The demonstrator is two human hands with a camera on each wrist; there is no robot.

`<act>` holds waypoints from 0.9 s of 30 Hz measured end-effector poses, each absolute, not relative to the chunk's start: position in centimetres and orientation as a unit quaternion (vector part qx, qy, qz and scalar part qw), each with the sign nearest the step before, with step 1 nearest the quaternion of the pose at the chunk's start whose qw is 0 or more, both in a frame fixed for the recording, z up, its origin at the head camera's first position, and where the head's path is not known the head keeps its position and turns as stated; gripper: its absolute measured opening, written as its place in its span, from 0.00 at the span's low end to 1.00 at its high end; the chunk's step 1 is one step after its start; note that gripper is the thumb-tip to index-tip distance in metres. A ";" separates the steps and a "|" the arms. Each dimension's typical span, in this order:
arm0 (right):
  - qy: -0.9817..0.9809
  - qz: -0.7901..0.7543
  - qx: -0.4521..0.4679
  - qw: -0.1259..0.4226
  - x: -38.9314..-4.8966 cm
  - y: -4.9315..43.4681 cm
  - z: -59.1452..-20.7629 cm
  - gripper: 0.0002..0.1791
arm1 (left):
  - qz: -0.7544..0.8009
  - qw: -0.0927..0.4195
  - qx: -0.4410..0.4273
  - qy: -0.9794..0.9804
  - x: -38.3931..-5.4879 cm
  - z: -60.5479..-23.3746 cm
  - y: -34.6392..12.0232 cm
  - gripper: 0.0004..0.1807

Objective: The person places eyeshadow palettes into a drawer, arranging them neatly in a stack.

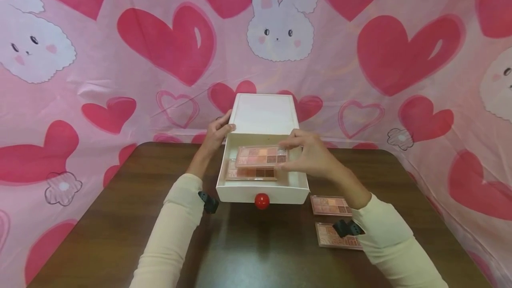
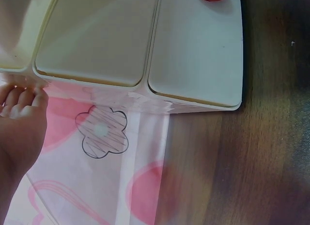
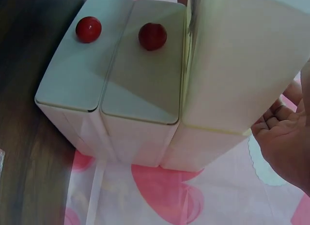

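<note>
A white drawer unit [image 1: 265, 112] stands at the back of the table, its top drawer [image 1: 242, 194] pulled out towards me. My right hand [image 1: 314, 154] pinches the right end of an eyeshadow palette [image 1: 256, 157] over the drawer. Beneath it another eyeshadow palette [image 1: 250, 178] lies inside, partly covered by the held one. My left hand [image 1: 218, 132] rests against the unit's left side near the top, thumb by the front corner. The right wrist view has my right hand [image 3: 283, 138] beside the drawer, with the palette hidden.
Two more palettes, an upper palette [image 1: 330, 206] and a lower palette [image 1: 334, 237], lie on the brown table [image 1: 256, 257] by my right forearm. Lower drawers with red knobs [image 3: 152, 36] are closed. A pink heart-patterned cloth [image 1: 224, 66] hangs behind.
</note>
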State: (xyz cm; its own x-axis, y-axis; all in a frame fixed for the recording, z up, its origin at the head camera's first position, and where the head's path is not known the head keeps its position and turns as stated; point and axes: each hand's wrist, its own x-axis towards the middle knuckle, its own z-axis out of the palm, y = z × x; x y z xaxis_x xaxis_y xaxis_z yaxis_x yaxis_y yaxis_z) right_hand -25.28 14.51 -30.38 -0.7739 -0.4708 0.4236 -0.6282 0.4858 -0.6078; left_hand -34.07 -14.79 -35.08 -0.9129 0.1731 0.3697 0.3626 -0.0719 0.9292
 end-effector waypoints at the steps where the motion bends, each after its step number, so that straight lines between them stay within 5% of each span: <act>1: -0.858 0.389 0.320 0.096 -25.3 14.4 -30.3 0.26 | -0.704 0.067 -0.197 -0.679 -34.1 -35.1 -14.8 0.37; 27: -0.923 0.245 0.297 0.016 -25.1 12.2 -30.1 0.40 | -0.702 0.081 -0.192 -0.681 -34.3 -35.4 -14.5 0.37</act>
